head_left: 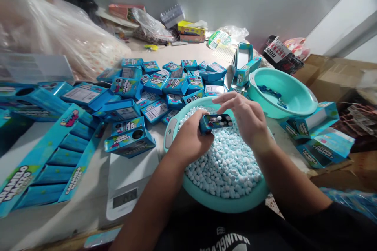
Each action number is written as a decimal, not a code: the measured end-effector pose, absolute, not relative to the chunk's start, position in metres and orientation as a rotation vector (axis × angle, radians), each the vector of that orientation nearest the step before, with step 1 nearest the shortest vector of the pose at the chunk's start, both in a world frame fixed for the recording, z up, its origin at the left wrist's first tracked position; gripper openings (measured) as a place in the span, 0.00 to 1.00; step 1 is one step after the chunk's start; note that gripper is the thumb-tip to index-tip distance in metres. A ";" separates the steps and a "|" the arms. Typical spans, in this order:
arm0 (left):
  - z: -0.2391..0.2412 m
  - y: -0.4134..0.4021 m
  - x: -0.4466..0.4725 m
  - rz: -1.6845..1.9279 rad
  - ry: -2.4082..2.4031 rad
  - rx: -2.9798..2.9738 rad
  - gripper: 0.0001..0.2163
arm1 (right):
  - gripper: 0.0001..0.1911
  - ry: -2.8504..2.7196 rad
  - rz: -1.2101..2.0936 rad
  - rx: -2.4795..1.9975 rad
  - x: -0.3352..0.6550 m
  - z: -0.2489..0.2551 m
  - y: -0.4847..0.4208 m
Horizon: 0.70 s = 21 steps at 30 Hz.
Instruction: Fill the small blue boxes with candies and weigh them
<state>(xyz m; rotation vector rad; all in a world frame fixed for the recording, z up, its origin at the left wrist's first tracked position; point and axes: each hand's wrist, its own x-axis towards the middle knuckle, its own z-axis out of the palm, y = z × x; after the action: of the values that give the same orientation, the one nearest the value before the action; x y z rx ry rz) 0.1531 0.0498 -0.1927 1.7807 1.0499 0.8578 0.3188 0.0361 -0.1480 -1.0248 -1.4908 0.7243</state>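
My left hand (193, 135) is wrapped round a small blue candy box (212, 120), tilted over the basin with its open end showing and a few white candies at the opening. Beside and slightly above that end is my right hand (246, 115), its fingers extended and somewhat bent; no object shows in it. Below both hands, a turquoise basin (226, 203) holds a heap of pale blue and white candies (229, 164). On the left, a white digital scale (126, 180) carries small blue boxes (131, 141).
Many small blue boxes (176, 84) lie piled behind the basin. A larger display carton (67, 160) with boxes in rows stands at left. Another turquoise basin (294, 98) with small dark blue pieces is at right, near open boxes (326, 147). Plastic bags (88, 47) lie at the back left.
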 end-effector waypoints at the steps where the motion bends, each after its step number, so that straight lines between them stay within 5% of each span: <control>1: -0.193 0.050 0.153 0.862 1.061 1.771 0.17 | 0.21 -1.564 0.680 -1.055 0.321 -0.148 0.035; 21: -0.197 0.051 0.154 0.876 1.005 1.694 0.18 | 0.10 -1.923 0.241 -1.140 0.340 -0.166 0.016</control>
<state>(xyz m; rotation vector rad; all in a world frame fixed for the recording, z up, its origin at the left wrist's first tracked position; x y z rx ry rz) 0.1539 0.0514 -0.1972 1.6945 1.0052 0.8763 0.3404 0.0158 -0.1663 -1.1399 -1.9227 0.2407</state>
